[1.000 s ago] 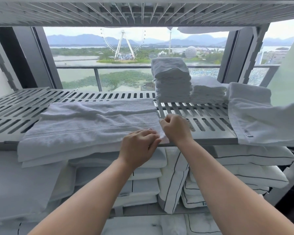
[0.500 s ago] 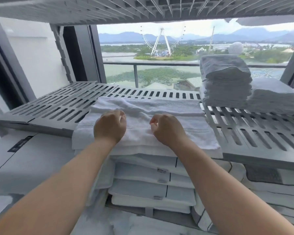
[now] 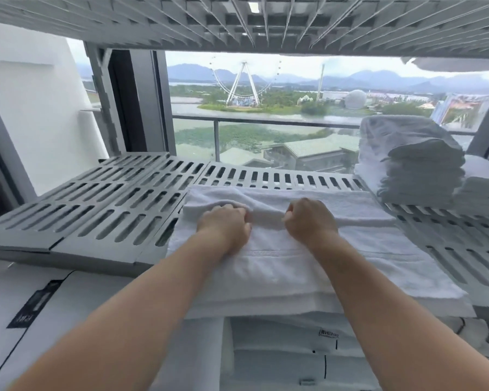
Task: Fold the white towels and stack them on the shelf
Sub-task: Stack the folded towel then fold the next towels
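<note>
Two forearms (image 3: 153,300): bare, reaching in from the bottom edge, side by side over the towel.
Packed linen (image 3: 280,351): white bundles with dark piping and a small label, on the level below, under the towel's front edge.
White towel (image 3: 294,269): part-folded, lying across the slotted shelf, with its front edge hanging over the lip.
Left hand (image 3: 226,224): fingers curled, gripping a raised ridge of the towel towards its far side.
Right hand (image 3: 308,221): near the left, fingers curled tight, pinching the same ridge.
Shelf (image 3: 110,210): grey slotted panels, extending left and right of the towel.
Folded stack (image 3: 412,159): white towels piled at the shelf's right rear, apart from both hands.
Window (image 3: 266,131): beyond the shelf, showing a Ferris wheel (image 3: 243,80), water and hills.
</note>
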Demonstrator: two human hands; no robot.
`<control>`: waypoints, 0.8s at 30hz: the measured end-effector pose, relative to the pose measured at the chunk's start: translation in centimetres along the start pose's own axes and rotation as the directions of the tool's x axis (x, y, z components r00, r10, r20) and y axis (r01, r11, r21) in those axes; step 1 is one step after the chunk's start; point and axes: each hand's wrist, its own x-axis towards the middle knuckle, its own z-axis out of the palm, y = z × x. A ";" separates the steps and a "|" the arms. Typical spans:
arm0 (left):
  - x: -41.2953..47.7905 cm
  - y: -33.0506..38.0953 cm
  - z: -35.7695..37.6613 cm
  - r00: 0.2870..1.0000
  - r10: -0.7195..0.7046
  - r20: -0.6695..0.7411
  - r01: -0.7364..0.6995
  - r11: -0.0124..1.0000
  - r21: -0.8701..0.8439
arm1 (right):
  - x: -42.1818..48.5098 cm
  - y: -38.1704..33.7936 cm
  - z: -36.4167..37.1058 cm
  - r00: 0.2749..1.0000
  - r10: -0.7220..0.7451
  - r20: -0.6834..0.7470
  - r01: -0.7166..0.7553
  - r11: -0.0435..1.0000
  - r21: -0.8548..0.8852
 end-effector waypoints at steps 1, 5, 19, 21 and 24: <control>0.6 -0.1 -0.1 1.000 -0.008 0.017 0.008 1.000 0.016 | 0.3 0.1 -0.3 0.999 0.043 0.017 -0.042 0.998 -0.044; 3.5 -0.5 -0.6 0.998 -0.033 -0.046 0.024 0.983 -0.180 | 1.6 0.6 -2.1 0.965 0.252 0.073 -0.226 0.940 -0.255; 13.6 1.2 -2.8 0.994 -0.085 -0.063 0.082 0.995 -0.052 | 14.8 5.4 -2.7 0.982 -0.093 0.163 0.124 0.973 -0.193; 14.5 1.5 -1.1 0.996 -0.044 -0.071 0.047 0.998 0.038 | 16.1 7.2 -1.1 0.984 -0.145 0.107 0.162 0.971 -0.175; 15.4 1.8 0.9 0.994 -0.105 0.006 0.105 0.994 0.030 | 17.4 10.0 1.5 0.979 -0.100 0.177 0.127 0.981 -0.146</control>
